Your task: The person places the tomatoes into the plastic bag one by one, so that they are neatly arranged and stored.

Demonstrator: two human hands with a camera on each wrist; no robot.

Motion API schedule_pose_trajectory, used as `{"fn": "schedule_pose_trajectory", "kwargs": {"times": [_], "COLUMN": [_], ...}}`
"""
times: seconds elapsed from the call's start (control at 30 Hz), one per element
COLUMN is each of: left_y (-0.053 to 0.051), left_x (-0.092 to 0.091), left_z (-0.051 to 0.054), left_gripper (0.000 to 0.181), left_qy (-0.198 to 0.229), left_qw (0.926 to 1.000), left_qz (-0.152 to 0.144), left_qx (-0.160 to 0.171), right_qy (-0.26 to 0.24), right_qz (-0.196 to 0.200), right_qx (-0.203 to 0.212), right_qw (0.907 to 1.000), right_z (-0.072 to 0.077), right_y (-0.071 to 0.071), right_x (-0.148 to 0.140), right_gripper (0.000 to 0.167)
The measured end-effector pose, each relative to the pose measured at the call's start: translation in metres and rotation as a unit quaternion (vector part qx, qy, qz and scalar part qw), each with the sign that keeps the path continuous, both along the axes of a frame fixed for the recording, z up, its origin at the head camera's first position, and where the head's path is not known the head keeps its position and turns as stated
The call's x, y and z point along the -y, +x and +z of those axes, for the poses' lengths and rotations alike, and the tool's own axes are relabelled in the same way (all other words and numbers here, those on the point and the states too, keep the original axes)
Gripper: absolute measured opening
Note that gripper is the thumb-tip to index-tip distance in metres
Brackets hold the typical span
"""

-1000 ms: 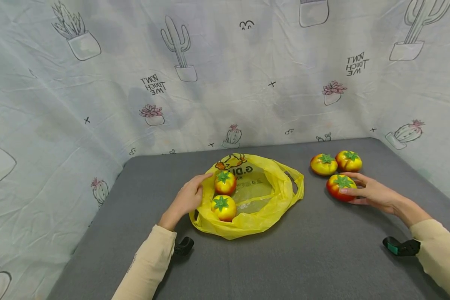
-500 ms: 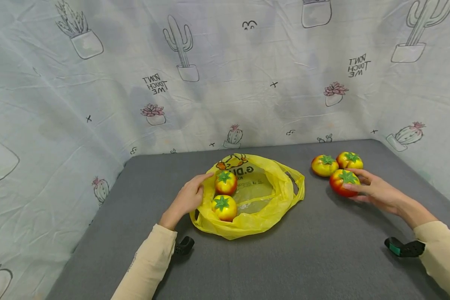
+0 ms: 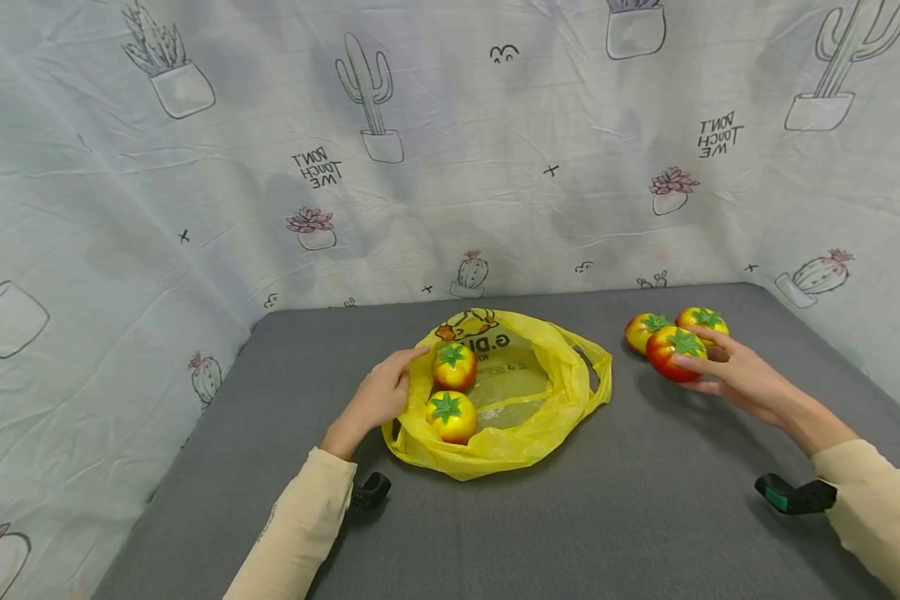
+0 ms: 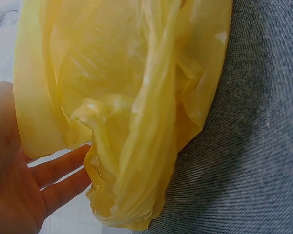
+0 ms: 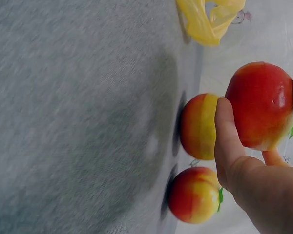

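Observation:
My right hand (image 3: 750,382) grips a red-and-yellow toy tomato (image 3: 673,353) with a green leafy top. In the right wrist view, this tomato (image 5: 261,105) is raised off the table between thumb and fingers. Just behind it, two similar tomatoes, a left one (image 3: 637,335) and a right one (image 3: 697,317), rest on the table, partly covered. My left hand (image 3: 375,402) holds the left rim of a yellow plastic bag (image 3: 562,417); in the left wrist view some fingers (image 4: 63,170) pass behind the plastic. Inside the open bag lie two more tomatoes, one farther back (image 3: 454,368) and one nearer (image 3: 452,418).
A dark grey cloth covers the table (image 3: 570,525). Behind and at the sides hangs a pale curtain (image 3: 450,150) printed with cacti. The bag's loose handle (image 3: 602,375) sticks out to the right, towards the tomatoes. A black wrist device (image 3: 795,495) sits below the right forearm.
My right hand has lifted the tomato from the table and moved it slightly left and up, now overlapping the two behind. My left hand has stayed at the bag's rim.

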State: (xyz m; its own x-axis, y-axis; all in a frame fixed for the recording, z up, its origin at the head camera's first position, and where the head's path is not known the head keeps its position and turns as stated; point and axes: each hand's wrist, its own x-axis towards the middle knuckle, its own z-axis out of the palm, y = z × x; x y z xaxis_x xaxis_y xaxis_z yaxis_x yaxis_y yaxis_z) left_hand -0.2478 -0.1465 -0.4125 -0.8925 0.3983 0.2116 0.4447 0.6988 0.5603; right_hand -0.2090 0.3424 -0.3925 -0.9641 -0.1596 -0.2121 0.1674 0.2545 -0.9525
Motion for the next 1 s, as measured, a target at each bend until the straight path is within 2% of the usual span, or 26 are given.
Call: {"fn": "schedule_pose_trajectory", "kwargs": {"times": [0.2, 0.43, 1.0], "left_y": [0.002, 0.001, 0.002], "left_x": [-0.001, 0.000, -0.001], "left_z": [0.002, 0.001, 0.002], "left_gripper": [0.047, 0.048, 0.048], "left_qy": [0.000, -0.005, 0.001], "left_qw": [1.0000, 1.0000, 1.0000], "left_qz": [-0.001, -0.001, -0.003], "left_qx": [0.002, 0.002, -0.002], "right_qy": [0.001, -0.002, -0.016], "right_qz": [-0.014, 0.000, 0.013], "right_qx": [-0.006, -0.022, -0.023], "right_qw": [0.9999, 0.9998, 0.9995], "right_z": [0.005, 0.009, 0.019], "right_y": [-0.006, -0.009, -0.020], "right_x": [0.013, 0.025, 0.057], "right_gripper": [0.085, 0.076, 0.085]}}
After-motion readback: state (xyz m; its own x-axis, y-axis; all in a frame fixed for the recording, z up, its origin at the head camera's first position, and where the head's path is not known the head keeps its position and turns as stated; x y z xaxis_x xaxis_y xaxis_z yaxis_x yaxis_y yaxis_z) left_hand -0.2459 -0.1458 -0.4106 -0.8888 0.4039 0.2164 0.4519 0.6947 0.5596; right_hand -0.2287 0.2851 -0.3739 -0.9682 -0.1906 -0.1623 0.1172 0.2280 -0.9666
